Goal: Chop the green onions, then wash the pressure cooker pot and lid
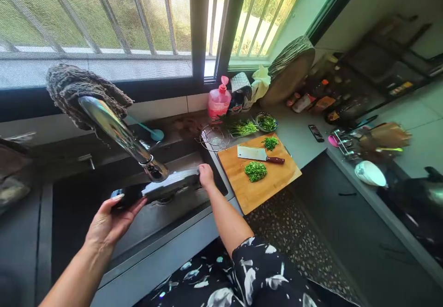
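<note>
Over the dark sink, both hands hold a long, dark, glossy object by its two ends, under the chrome faucet. It looks flat and wet, with a bright sheen along its upper side; its exact kind I cannot make out. My left hand grips the left end, thumb on top and fingers beneath. Around the right end, my right hand is closed, its fingertips partly hidden. To the right, a wooden cutting board carries a cleaver and chopped greens.
A grey rag drapes over the faucet's back. Behind the board stand a pink soap bottle, a wire rack, cut green stems and a bowl of greens. A phone and white bowl lie farther right.
</note>
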`<state>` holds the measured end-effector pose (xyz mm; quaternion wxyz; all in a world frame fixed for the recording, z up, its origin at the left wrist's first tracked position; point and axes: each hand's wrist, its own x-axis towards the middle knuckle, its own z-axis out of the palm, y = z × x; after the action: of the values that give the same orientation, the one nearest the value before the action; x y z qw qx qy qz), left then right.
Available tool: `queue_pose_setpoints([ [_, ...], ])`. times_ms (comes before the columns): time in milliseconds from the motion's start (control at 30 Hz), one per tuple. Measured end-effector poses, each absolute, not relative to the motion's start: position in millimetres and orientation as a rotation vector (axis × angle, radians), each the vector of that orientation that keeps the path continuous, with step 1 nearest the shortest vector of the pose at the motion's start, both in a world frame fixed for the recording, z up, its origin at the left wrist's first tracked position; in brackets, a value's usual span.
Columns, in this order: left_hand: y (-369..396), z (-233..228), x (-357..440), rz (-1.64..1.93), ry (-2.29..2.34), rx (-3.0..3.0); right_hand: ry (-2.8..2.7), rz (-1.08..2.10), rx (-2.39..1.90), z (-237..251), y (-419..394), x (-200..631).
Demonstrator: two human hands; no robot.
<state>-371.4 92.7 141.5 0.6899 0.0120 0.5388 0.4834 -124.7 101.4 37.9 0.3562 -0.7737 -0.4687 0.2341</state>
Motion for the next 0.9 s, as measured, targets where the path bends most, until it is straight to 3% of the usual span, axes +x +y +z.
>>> queue_pose_setpoints([
  [233,91.5,143.6,-356.8,1.095,1.139,0.172,-1.517,0.310,-2.052,83.7,78.2,-186.0],
  [400,92.2,149.3,-340.7,1.115,1.117,0.168,-1.819,0.276,-1.908,116.8,72.7,-221.7],
  [700,82.5,136.5,-338.2,1.182,1.026,0.233,-1.541,0.467,-1.991,48.8,95.1,-117.9],
  [900,61.0,123.2,-331.0,1.191,1.117,0.105,-1.521,0.482,-2.173,43.2,78.6,-165.9],
])
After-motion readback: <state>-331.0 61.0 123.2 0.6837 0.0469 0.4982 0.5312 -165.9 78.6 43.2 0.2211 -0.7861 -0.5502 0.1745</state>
